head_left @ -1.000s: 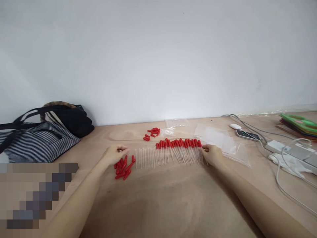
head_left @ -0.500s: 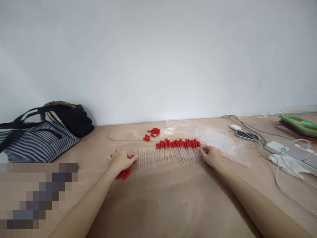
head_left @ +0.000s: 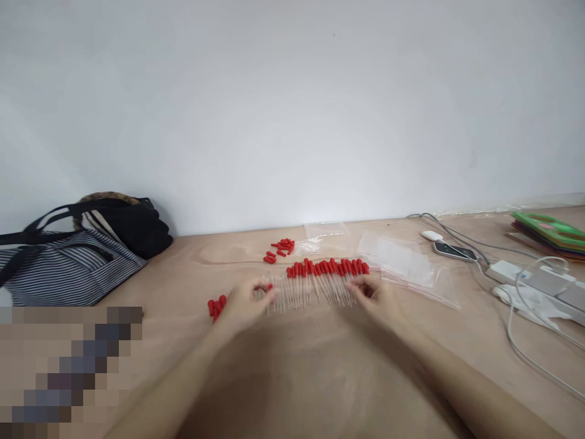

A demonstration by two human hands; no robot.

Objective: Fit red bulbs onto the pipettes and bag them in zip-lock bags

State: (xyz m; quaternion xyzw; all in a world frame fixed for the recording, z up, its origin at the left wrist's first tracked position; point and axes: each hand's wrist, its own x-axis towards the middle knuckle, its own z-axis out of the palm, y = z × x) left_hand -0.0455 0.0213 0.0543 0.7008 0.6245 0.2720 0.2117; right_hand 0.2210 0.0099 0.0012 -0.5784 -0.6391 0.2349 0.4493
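A row of clear thin tubes [head_left: 311,289], many topped with red caps [head_left: 326,266], lies across the wooden table [head_left: 292,378]. My left hand [head_left: 247,300] is at the row's left end with its fingers curled against the tubes, smeared by motion. My right hand [head_left: 371,296] is at the row's right end with its fingertips on the tubes, also blurred. A small heap of loose red caps [head_left: 216,305] lies just left of my left hand. Another heap of red caps [head_left: 280,247] sits behind the row.
Clear plastic bags [head_left: 402,262] lie right of the row. A striped bag [head_left: 68,268] and a black bag [head_left: 132,222] stand at the left by the wall. Cables, a phone [head_left: 450,250], a power strip [head_left: 539,280] and coloured folders [head_left: 548,227] fill the right side.
Both hands have moved inward along the row, and the tubes now lie closer together. My left hand has left the loose red caps and reached the row's left end.
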